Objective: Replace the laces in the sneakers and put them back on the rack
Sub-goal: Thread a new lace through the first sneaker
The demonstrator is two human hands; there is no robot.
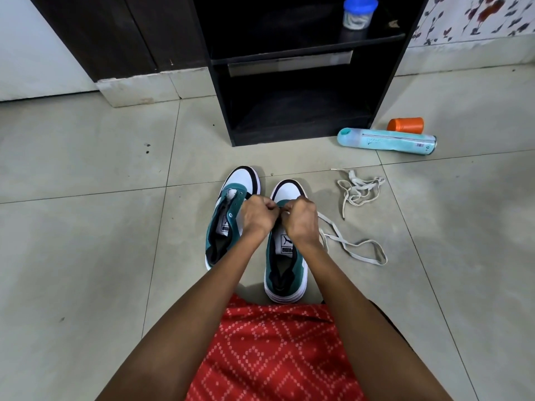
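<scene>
Beside the unlaced left sneaker [228,218] on the tiled floor, the left hand [259,217] curls tight over the eyelets of the right sneaker [285,256], its grasp hidden, meeting the right hand [299,219], which pinches a white lace [357,246] trailing rightward.

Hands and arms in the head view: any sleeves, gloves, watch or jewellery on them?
The left hand and right hand are ungloved. No sleeve shows on either forearm, and no watch or bracelet at the wrists. Rings: cannot tell. A red garment with white dotted diamonds covers the lap.
</scene>
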